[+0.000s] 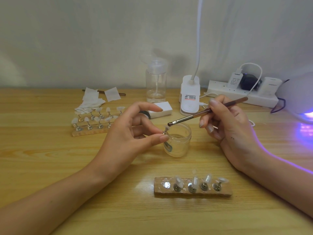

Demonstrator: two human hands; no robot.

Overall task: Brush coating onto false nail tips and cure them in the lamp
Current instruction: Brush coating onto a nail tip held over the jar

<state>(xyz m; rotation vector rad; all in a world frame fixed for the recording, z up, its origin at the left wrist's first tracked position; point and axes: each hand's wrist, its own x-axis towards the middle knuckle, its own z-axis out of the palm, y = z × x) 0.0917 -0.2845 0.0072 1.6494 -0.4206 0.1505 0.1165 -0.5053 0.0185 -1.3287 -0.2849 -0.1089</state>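
we pinch stem of small stand carrying nail tip [167,128] in left hand [133,133], thumb and fingertip closed on it, just over rim of open jar [177,150]. right hand [232,131] grips brush [191,116] like pen, bristles at tip, seemingly touching. we judge coating stroke is step in hand. advice: brace wrists on tabletop [50,158], use thin even strokes, no flooding at edges. block [225,192] near us has bare seat at left end. lamp [301,99] glows far right, well apart.

Wood table [50,158]: glass jar [177,145] centre, tip stand [193,193] in front, second stand [88,132] and wipes [91,102] back-left, pump bottle [155,83], power strip [237,94] behind; probably curing lamp [298,97] far right.
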